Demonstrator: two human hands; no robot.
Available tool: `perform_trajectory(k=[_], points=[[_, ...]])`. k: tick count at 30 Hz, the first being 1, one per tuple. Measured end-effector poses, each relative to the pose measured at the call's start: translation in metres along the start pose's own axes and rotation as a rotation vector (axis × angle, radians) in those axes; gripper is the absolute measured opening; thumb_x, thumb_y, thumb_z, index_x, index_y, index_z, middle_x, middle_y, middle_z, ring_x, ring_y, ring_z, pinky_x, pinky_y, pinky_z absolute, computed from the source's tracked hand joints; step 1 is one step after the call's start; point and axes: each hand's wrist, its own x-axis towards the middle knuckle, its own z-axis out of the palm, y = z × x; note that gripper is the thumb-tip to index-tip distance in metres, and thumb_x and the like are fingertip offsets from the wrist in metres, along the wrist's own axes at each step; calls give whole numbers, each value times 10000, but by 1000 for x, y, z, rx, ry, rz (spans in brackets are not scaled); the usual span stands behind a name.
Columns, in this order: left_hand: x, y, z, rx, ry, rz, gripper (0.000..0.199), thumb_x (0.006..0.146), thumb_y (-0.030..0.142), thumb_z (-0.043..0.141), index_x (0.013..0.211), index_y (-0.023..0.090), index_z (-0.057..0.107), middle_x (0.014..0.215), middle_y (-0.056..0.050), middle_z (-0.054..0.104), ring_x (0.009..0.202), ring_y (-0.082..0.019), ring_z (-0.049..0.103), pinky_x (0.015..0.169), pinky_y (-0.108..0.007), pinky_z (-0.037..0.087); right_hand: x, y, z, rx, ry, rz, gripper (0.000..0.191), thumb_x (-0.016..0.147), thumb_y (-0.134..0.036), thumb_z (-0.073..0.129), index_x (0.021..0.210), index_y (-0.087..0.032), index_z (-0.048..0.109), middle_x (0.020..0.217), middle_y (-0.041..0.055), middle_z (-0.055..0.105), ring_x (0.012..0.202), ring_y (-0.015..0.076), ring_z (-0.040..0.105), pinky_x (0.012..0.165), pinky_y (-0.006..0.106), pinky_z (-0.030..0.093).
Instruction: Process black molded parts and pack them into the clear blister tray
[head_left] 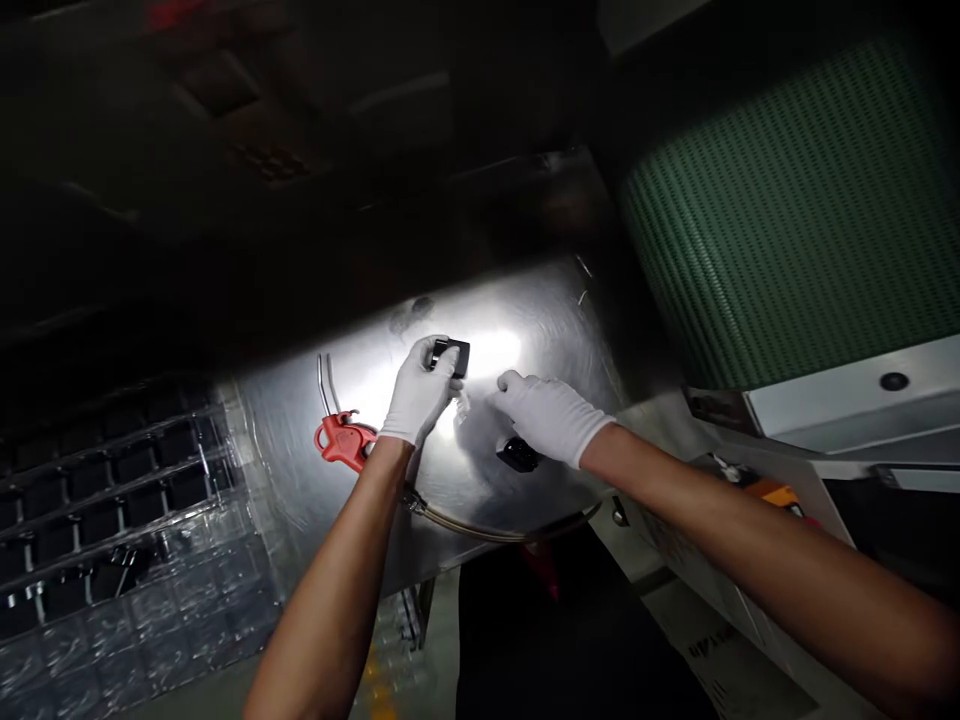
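My left hand (418,392), in a white glove, holds a small black part (452,356) up over the shiny metal table (540,330). My right hand (547,415), also in a white glove, hovers just right of it with the index finger pointing toward the left hand. A second small black part (517,455) lies on the table under my right palm; whether the hand touches it I cannot tell. A bright light patch falls on the metal between the hands.
A red air blow gun (342,438) with a thin metal nozzle lies on the table left of my left wrist, its hose (480,530) running along the front edge. Clear plastic trays with black parts (112,540) stand at the left. A green conveyor belt (795,210) rises at the right.
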Motion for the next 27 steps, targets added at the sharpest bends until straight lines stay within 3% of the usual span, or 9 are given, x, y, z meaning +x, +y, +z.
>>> perform_trajectory(k=[2,7,10,13,16,19,21,24,27], points=[[-10,-1,-1,-260,-40,-140,302,936,375,605,1171,191,562,818,-23,646,563,-118,635,562,-255,561,1,0,3,54,43,37,214,944,-137,478,1046,-171,663,1096,114,571,850,241,621,648,331,486],[-34,-1,-8,-670,-150,-346,355,904,317,677,1190,187,514,892,-49,656,671,-170,725,627,-291,622,2,11,9,272,135,177,221,878,-203,613,1097,-221,637,1196,57,540,842,170,608,684,278,476],[-43,2,-11,-754,-210,-376,293,933,298,647,1164,173,517,942,-73,665,788,-197,749,683,-294,632,6,17,10,404,192,257,289,824,-152,633,1099,-242,628,1206,32,544,842,153,604,717,271,481],[-50,5,-11,-803,-239,-378,249,958,296,615,1149,149,553,1000,-95,674,802,-161,735,678,-243,619,7,20,7,590,322,304,279,801,-105,601,1052,-227,616,1181,26,567,876,148,603,779,274,497],[-60,14,-9,-872,-275,-355,232,956,289,615,1130,137,598,1062,-105,673,775,-130,706,616,-196,589,-5,16,-5,1086,466,351,307,855,-194,575,1161,-218,555,1152,40,604,907,163,612,804,300,535],[-79,33,-9,-899,-323,-342,231,950,318,624,1088,133,639,1031,-91,676,721,-110,671,569,-176,566,-32,4,-23,1832,406,252,353,939,-314,471,1277,-212,475,1096,60,655,812,167,625,694,308,552],[-96,53,-9,-883,-325,-388,260,946,348,628,1106,145,652,983,-75,680,657,-95,642,519,-162,546,-52,-6,-37,2116,333,147,347,953,-341,448,1272,-207,475,1073,70,681,703,151,606,604,287,515],[-122,86,-9,-845,-324,-450,319,932,374,644,1188,183,640,967,-64,690,587,-84,611,430,-144,486,-80,-19,-59,2186,325,118,322,966,-389,452,1238,-226,508,1049,54,700,573,117,541,507,254,426],[-143,116,-8,-781,-358,-403,370,923,409,645,1230,202,629,976,-67,693,520,-72,561,377,-149,429,-105,-27,-79,2184,391,78,316,994,-431,420,1217,-238,532,1019,33,699,522,93,485,504,246,383]])
